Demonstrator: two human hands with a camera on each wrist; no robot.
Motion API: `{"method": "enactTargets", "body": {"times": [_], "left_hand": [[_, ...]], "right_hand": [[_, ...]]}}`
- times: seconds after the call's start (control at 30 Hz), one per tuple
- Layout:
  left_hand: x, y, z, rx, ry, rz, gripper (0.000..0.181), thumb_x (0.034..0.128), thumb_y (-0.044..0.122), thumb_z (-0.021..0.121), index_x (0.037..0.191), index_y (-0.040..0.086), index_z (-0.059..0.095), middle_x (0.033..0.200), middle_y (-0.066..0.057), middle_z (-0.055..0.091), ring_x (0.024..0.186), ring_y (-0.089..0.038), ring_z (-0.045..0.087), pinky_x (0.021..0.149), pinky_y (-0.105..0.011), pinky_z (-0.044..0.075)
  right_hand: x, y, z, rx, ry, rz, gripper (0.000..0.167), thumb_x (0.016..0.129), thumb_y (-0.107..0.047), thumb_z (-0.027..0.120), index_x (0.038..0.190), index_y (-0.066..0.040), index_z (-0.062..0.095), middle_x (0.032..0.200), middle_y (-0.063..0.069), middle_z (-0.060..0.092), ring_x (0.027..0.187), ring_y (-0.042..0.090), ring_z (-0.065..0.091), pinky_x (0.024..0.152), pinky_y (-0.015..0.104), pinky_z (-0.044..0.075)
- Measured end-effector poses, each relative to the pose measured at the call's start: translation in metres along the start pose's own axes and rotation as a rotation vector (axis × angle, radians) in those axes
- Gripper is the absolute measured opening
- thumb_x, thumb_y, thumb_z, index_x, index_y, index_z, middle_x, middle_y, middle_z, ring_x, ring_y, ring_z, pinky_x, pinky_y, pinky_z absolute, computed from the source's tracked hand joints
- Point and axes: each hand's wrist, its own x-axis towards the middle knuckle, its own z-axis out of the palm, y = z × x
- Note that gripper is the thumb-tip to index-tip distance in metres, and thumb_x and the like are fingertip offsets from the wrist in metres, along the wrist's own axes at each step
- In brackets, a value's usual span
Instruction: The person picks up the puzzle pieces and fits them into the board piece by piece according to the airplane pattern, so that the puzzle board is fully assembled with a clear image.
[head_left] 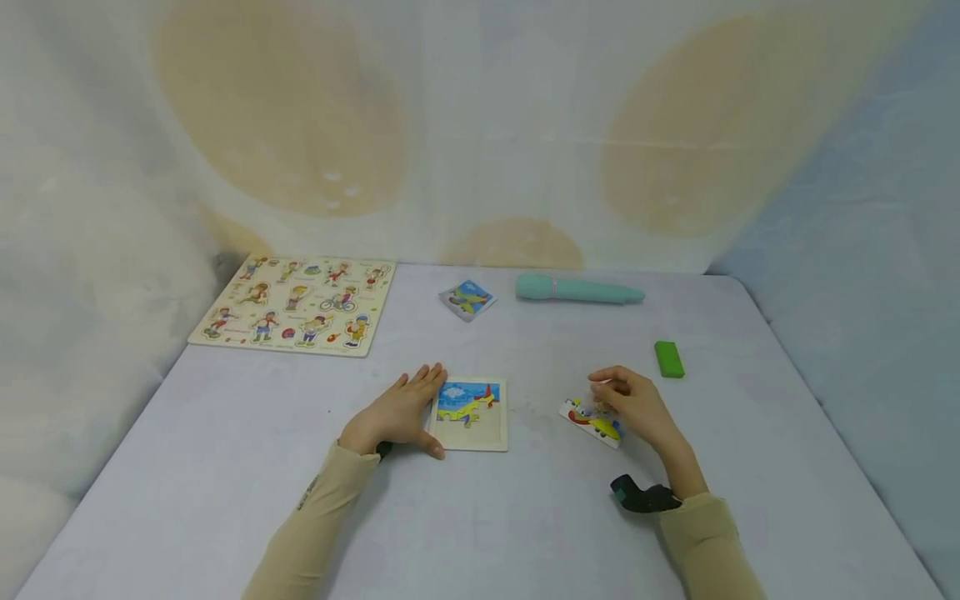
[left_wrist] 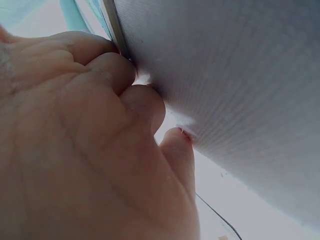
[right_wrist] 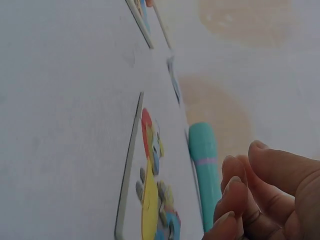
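Observation:
A small square jigsaw puzzle board (head_left: 480, 435) with a light wooden rim lies on the table; blue and yellow pieces fill its upper part, and the lower part shows bare wood. My left hand (head_left: 405, 412) rests along its left edge, fingers stretched out and thumb near the lower left corner. To the right, a white-edged tile (head_left: 577, 423) carries colourful loose puzzle pieces (head_left: 604, 428) in yellow, red and blue. My right hand (head_left: 633, 408) hovers just over them. Its fingers (right_wrist: 232, 197) are loosely bent, and nothing shows between them and the thumb.
A large picture puzzle board (head_left: 315, 304) with figures lies at the back left. Behind the small board are a square picture card (head_left: 468, 299) and a teal tapered stick (head_left: 585, 290). A green block (head_left: 669, 359) lies right of my right hand. Cloth walls surround the table.

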Motion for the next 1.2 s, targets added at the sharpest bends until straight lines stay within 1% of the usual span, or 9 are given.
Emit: {"method": "enactTargets", "body": {"times": [0.2, 0.3, 0.43, 0.57, 0.73, 0.87, 1.03, 1.1, 1.2], "left_hand": [[-0.002, -0.001, 0.001, -0.012, -0.003, -0.005, 0.122, 0.0638, 0.044, 0.088, 0.155, 0.004, 0.017, 0.163, -0.012, 0.010, 0.152, -0.030, 0.004, 0.123, -0.054, 0.005], [-0.003, -0.001, 0.001, -0.010, 0.002, -0.007, 0.122, 0.0641, 0.044, 0.088, 0.155, 0.004, 0.017, 0.163, -0.013, 0.010, 0.152, -0.031, 0.005, 0.123, -0.054, 0.006], [-0.005, 0.000, 0.000, -0.009, 0.006, -0.006, 0.122, 0.0643, 0.043, 0.088, 0.155, 0.004, 0.016, 0.163, -0.013, 0.010, 0.152, -0.031, 0.005, 0.123, -0.054, 0.006], [-0.006, 0.002, -0.002, -0.012, 0.007, -0.003, 0.122, 0.0644, 0.043, 0.088, 0.155, 0.003, 0.016, 0.163, -0.013, 0.010, 0.152, -0.031, 0.005, 0.123, -0.054, 0.006], [-0.005, 0.003, -0.002, -0.012, 0.001, -0.008, 0.122, 0.0647, 0.042, 0.088, 0.155, 0.003, 0.016, 0.163, -0.013, 0.010, 0.152, -0.031, 0.005, 0.123, -0.054, 0.005], [-0.004, 0.003, -0.002, -0.012, 0.004, -0.007, 0.122, 0.0645, 0.042, 0.088, 0.155, 0.003, 0.016, 0.163, -0.013, 0.010, 0.152, -0.031, 0.005, 0.123, -0.054, 0.005], [-0.003, 0.002, 0.000, -0.021, 0.004, 0.003, 0.122, 0.0644, 0.043, 0.088, 0.155, 0.004, 0.016, 0.163, -0.013, 0.009, 0.152, -0.031, 0.005, 0.123, -0.054, 0.005], [-0.002, 0.002, 0.000, -0.025, 0.006, 0.006, 0.122, 0.0644, 0.043, 0.088, 0.155, 0.004, 0.016, 0.163, -0.013, 0.009, 0.152, -0.031, 0.005, 0.123, -0.054, 0.005], [-0.001, 0.001, 0.001, -0.020, 0.003, 0.009, 0.122, 0.0644, 0.043, 0.088, 0.155, 0.004, 0.016, 0.163, -0.013, 0.009, 0.152, -0.031, 0.005, 0.123, -0.054, 0.005]], "right_hand": [[-0.009, 0.017, -0.010, -0.105, 0.081, 0.043, 0.032, 0.096, -0.024, 0.060, 0.120, -0.003, 0.063, 0.105, 0.015, 0.066, 0.077, 0.010, 0.058, 0.064, 0.019, 0.050], [-0.009, 0.023, -0.010, -0.161, 0.116, 0.056, 0.031, 0.095, -0.022, 0.062, 0.120, -0.004, 0.062, 0.114, 0.018, 0.064, 0.082, 0.012, 0.059, 0.070, 0.021, 0.049], [-0.008, 0.025, -0.007, -0.222, 0.122, 0.082, 0.039, 0.090, -0.022, 0.067, 0.125, -0.004, 0.059, 0.119, 0.019, 0.063, 0.085, 0.018, 0.057, 0.071, 0.024, 0.044], [-0.007, 0.026, -0.001, -0.274, 0.120, 0.055, 0.048, 0.085, -0.020, 0.072, 0.128, -0.002, 0.058, 0.115, 0.019, 0.062, 0.078, 0.018, 0.052, 0.065, 0.023, 0.041], [-0.007, 0.026, 0.004, -0.281, 0.116, -0.001, 0.044, 0.085, -0.011, 0.070, 0.127, -0.004, 0.060, 0.113, 0.017, 0.063, 0.068, 0.015, 0.047, 0.057, 0.022, 0.039], [-0.005, 0.024, 0.004, -0.323, 0.056, -0.010, 0.039, 0.088, -0.007, 0.066, 0.127, -0.005, 0.061, 0.116, 0.018, 0.061, 0.079, 0.019, 0.053, 0.065, 0.026, 0.043], [0.002, 0.013, -0.003, -0.362, -0.076, 0.051, 0.036, 0.088, -0.005, 0.065, 0.124, -0.005, 0.062, 0.115, 0.018, 0.060, 0.100, 0.029, 0.055, 0.082, 0.041, 0.047], [0.007, 0.005, -0.008, -0.350, -0.130, 0.089, 0.034, 0.086, -0.003, 0.066, 0.120, -0.004, 0.062, 0.107, 0.017, 0.059, 0.096, 0.029, 0.054, 0.081, 0.042, 0.047], [0.012, -0.004, -0.013, -0.330, -0.185, 0.136, 0.033, 0.083, -0.001, 0.068, 0.115, -0.001, 0.061, 0.091, 0.011, 0.055, 0.084, 0.024, 0.050, 0.071, 0.035, 0.044]]}}
